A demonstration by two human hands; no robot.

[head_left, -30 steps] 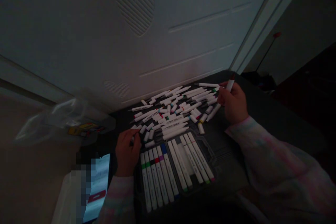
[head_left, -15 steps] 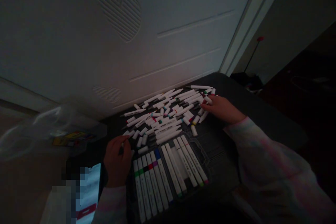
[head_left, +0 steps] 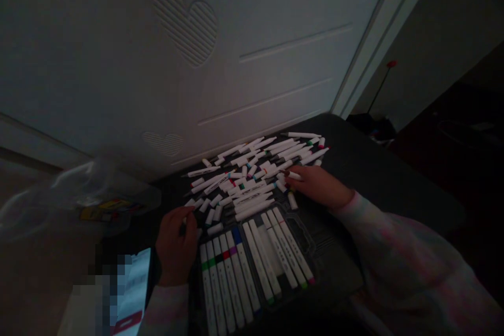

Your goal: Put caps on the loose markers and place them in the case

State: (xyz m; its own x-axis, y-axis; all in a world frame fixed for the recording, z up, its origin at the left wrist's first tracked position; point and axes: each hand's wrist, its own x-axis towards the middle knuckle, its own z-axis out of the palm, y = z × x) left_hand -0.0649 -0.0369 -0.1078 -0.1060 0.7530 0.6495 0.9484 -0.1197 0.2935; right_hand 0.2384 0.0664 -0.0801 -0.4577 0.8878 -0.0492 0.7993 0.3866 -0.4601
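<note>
My right hand [head_left: 317,185] is closed on a short white marker cap [head_left: 294,175] with a dark reddish end, over the right part of the pile. My left hand [head_left: 177,244] is curled shut at the pile's left edge, beside several loose caps [head_left: 205,205]. A small pale bit shows between its thumb and finger, too dim to name. Uncapped white markers [head_left: 252,199] and caps lie heaped together. In front of me, a clear marker case [head_left: 305,231] holds two groups of capped markers [head_left: 232,278] in rows, with bands or ends in green, black, red, purple, blue and pink.
A clear plastic container [head_left: 118,194] with a colourful label stands at the left. Below it lies a lit phone screen [head_left: 134,286]. Behind the dark tabletop [head_left: 378,178] rises a white panel with heart reliefs [head_left: 185,23]. A thin stick with a red tip [head_left: 391,64] is at the right.
My right hand has moved left and nearer to me, from the pile's right end, with the cap in its fingers. My left hand has stayed almost still. The view has shifted slightly.
</note>
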